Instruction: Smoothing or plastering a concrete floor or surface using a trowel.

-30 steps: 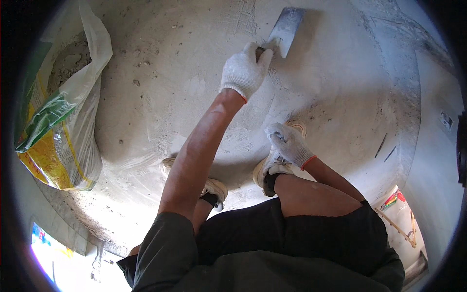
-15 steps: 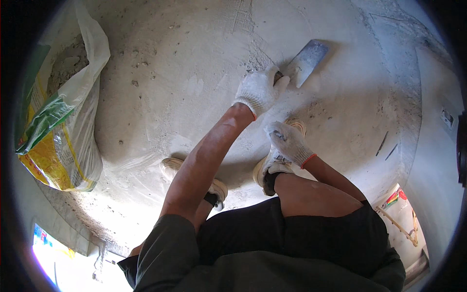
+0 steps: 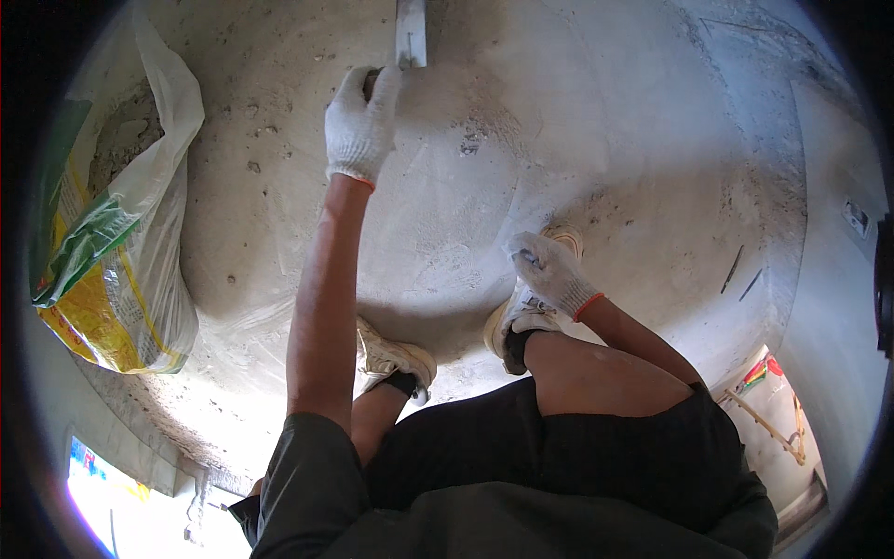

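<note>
Trowel point(image 3: 411, 33) at 12 o'clock, flat metal blade lying on grey cement floor point(image 3: 596, 140), blade running up out of frame at the top edge. Left hand point(image 3: 361, 126) in white knit glove, arm stretched straight out toward 12 o'clock, fingers clenched around the trowel handle just below the blade. Right hand point(image 3: 551, 272) also in white knit glove with orange cuff trim, at roughly 3 o'clock from centre, resting down by the right shoe point(image 3: 523, 307); fingers loosely curled, cannot tell if it grips anything. Left shoe point(image 3: 396, 356) just below centre, both shoes pale, black socks, person squatting, dark shorts filling 6 o'clock. Floor surface rough and patchy, lighter smoothed smear between left hand and right hand, small dark specks near centre. Open sack point(image 3: 116, 252) at 9 o'clock, white woven plastic with yellow and green print, mouth folded open, grey powder showing inside at its top; well apart from the trowel. Two thin dark sticks point(image 3: 740, 272) lying on floor at 3 o'clock. Grey wall point(image 3: 838, 307) rising along the right rim.
</note>
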### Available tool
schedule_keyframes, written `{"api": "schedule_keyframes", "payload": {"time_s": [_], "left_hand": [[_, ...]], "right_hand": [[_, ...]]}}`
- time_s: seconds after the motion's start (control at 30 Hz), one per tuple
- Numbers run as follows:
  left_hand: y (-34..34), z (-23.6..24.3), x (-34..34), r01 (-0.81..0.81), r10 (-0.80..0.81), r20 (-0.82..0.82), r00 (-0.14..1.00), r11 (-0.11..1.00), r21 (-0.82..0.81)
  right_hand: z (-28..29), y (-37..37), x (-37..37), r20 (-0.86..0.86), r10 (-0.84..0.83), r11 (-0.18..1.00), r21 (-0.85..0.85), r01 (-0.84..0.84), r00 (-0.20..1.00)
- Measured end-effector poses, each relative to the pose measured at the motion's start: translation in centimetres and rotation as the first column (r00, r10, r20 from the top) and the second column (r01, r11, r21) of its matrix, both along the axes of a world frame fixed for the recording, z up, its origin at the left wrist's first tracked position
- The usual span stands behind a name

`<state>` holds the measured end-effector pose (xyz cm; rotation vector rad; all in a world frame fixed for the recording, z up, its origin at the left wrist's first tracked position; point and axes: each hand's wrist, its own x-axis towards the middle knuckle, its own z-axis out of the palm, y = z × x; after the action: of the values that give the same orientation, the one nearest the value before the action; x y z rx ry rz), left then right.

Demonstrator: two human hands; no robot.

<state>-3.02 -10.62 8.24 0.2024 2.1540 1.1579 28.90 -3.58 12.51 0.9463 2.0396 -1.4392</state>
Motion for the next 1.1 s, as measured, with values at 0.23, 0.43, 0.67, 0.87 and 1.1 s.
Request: {"api": "schedule_keyframes", "payload": {"time_s": [0.23,0.43,0.67,0.87,1.1], "left_hand": [[1.4,-0.4,1.3,0.056,-0.057,-0.024,0.998,0.998,-0.019],[3.1,0.7,3.8,0.119,-0.120,-0.116,0.986,0.993,-0.017],[4.0,1.2,5.4,0.189,-0.190,-0.069,0.979,0.982,-0.026],[4.3,0.6,6.6,0.251,-0.251,-0.111,0.962,0.968,-0.013],[4.2,0.5,6.9,0.289,-0.288,-0.082,0.954,0.957,0.001]], "right_hand": [[-0.3,0.1,0.2,-0.021,0.003,1.000,-0.001,-0.003,1.000],[-0.5,0.2,0.3,-0.022,0.013,1.000,-0.009,-0.013,1.000],[0.1,0.2,-0.3,0.014,0.022,1.000,0.005,-0.022,1.000],[-0.5,-0.1,0.1,-0.012,0.035,0.999,0.004,-0.035,0.999],[-0.5,0.0,0.2,-0.039,0.031,0.999,-0.010,-0.032,0.999]]}}
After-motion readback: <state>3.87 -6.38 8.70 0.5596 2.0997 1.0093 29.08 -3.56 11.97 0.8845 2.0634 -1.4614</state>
